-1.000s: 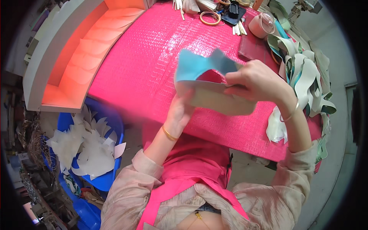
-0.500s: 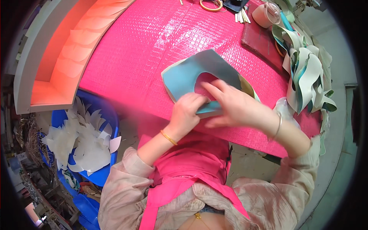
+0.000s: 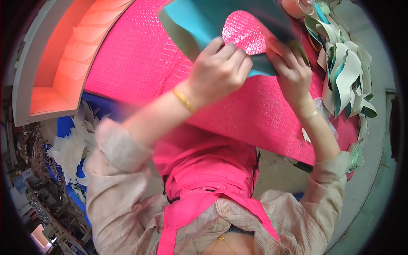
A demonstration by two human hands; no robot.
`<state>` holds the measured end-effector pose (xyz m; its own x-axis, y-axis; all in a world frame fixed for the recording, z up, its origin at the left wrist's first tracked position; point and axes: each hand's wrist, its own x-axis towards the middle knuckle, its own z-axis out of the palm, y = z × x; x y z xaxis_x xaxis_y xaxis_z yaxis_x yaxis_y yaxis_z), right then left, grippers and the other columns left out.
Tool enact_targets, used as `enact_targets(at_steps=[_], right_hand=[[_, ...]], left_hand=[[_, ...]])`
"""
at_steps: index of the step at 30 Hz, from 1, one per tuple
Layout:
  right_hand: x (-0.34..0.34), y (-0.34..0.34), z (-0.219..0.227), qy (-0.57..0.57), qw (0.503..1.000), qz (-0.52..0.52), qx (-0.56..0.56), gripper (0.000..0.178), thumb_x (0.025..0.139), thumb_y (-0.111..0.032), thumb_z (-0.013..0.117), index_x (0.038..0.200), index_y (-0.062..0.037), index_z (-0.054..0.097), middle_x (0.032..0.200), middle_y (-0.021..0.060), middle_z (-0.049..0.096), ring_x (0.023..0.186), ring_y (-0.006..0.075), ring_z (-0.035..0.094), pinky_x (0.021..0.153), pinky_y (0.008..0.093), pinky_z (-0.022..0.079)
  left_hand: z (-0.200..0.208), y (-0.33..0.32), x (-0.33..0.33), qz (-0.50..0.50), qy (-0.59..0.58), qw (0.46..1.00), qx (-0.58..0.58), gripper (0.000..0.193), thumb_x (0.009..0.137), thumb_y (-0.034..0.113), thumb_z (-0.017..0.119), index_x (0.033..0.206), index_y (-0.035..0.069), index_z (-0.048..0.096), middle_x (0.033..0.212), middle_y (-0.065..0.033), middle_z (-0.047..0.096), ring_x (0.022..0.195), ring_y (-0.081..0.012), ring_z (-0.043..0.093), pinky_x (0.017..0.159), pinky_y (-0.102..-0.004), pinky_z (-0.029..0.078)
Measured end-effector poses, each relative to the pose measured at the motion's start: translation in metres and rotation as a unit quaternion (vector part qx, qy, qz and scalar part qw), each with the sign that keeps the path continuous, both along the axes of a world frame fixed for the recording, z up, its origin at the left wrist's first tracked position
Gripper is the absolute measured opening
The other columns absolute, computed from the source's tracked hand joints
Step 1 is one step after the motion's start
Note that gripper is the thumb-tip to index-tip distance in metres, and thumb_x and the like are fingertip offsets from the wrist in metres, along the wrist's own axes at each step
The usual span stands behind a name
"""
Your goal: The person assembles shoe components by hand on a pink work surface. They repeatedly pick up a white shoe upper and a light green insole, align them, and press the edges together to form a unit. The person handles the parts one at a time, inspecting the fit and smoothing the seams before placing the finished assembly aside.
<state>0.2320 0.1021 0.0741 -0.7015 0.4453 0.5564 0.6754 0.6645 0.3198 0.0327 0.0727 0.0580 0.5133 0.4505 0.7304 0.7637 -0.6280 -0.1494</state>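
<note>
Piece (image 3: 182, 21): teal sheet with an opening, held above the table (image 3: 127, 63); far edge outside the view.
Left hand (image 3: 225, 68): over the table, fingers clenched on the near rim.
Right hand (image 3: 293, 72): farther right over the table, fingertips on the rim; blur hides whether they grip.
Lie: spreads away from both hands toward the table's far side; long axis unclear.
Nearer hand: neither; both touch.

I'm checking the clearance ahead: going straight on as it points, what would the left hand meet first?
Most likely the blue-green sheet, whose near edge the left hand seems to grip. The pink tabletop shows through its opening, but depth is unclear here.
</note>
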Motion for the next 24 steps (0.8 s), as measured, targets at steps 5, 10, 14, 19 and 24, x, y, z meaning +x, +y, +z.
enact_targets(at_steps=[5, 10, 14, 19, 24], right_hand=[[0.005, -0.042, -0.070, -0.004, 0.993, 0.058, -0.100, 0.026, 0.066, -0.007, 0.055, 0.090, -0.0051, 0.063, 0.090, 0.0081, 0.059, 0.081, 0.0252, 0.059, 0.071, 0.0364, 0.048], [0.001, -0.054, -0.074, -0.066, 0.974, 0.001, -0.219, 0.014, 0.067, -0.006, 0.054, 0.080, -0.0067, 0.058, 0.082, 0.0059, 0.057, 0.070, 0.0203, 0.059, 0.058, 0.0316, 0.049], [-0.007, -0.035, -0.056, -0.130, 0.947, 0.003, -0.295, 0.005, 0.065, -0.005, 0.057, 0.068, -0.0036, 0.060, 0.067, 0.0126, 0.061, 0.059, 0.0268, 0.063, 0.053, 0.0347, 0.051], [-0.023, 0.008, -0.043, -0.138, 0.882, -0.014, -0.450, 0.007, 0.067, -0.010, 0.064, 0.073, -0.0058, 0.067, 0.071, 0.0165, 0.063, 0.068, 0.0309, 0.063, 0.063, 0.0393, 0.051], [-0.032, 0.034, -0.038, -0.160, 0.807, -0.046, -0.566, 0.023, 0.066, -0.023, 0.071, 0.079, -0.0042, 0.067, 0.071, 0.0178, 0.062, 0.068, 0.0314, 0.061, 0.064, 0.0384, 0.047]], left_hand=[[-0.069, -0.035, -0.004, -0.051, 0.156, 0.986, -0.003, 0.006, 0.067, 0.016, 0.051, 0.066, 0.010, 0.054, 0.069, -0.0024, 0.050, 0.072, -0.0176, 0.050, 0.078, -0.0351, 0.040], [-0.080, -0.066, 0.012, 0.137, -0.052, 0.963, -0.226, 0.008, 0.066, 0.016, 0.060, 0.072, 0.011, 0.060, 0.081, -0.0001, 0.055, 0.085, -0.0186, 0.052, 0.079, -0.0372, 0.033], [-0.080, -0.062, 0.015, 0.154, -0.135, 0.951, -0.234, 0.013, 0.062, 0.017, 0.071, 0.069, 0.010, 0.062, 0.074, -0.0013, 0.056, 0.081, -0.0196, 0.052, 0.078, -0.0379, 0.033], [-0.074, -0.053, 0.017, 0.169, -0.168, 0.923, -0.303, 0.014, 0.066, 0.021, 0.070, 0.075, 0.010, 0.067, 0.074, -0.0018, 0.059, 0.078, -0.0203, 0.051, 0.076, -0.0369, 0.032], [-0.070, -0.043, 0.019, 0.197, -0.192, 0.877, -0.393, 0.019, 0.070, 0.025, 0.067, 0.083, 0.011, 0.070, 0.077, -0.0049, 0.061, 0.080, -0.0214, 0.051, 0.075, -0.0359, 0.031]])
